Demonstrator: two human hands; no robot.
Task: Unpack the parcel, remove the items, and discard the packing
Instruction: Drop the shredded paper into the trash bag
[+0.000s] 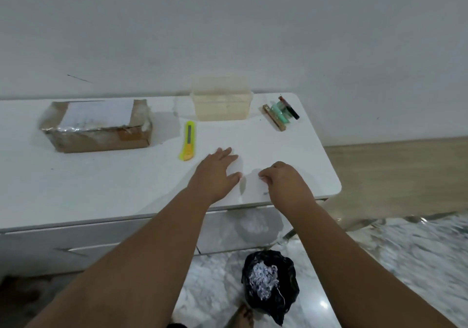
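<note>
A brown cardboard parcel [97, 127], wrapped in clear tape with a white label on top, lies closed at the back left of the white table [76, 183]. To its right lies a yellow utility knife [188, 141]. My left hand [217, 173] rests flat on the table near the knife, fingers spread, holding nothing. Just right of it, my right hand [283, 179] has its fingers curled down onto the tabletop; I see nothing in it. A black bin bag [272, 279] with shredded white paper inside stands on the floor below my hands.
A clear plastic container [221, 106] stands at the table's back edge against the wall. Several small items, green, black and brown [281, 114], lie at the back right corner. The table's rounded right corner is close to my right hand. A bare foot [240, 316] stands by the bag.
</note>
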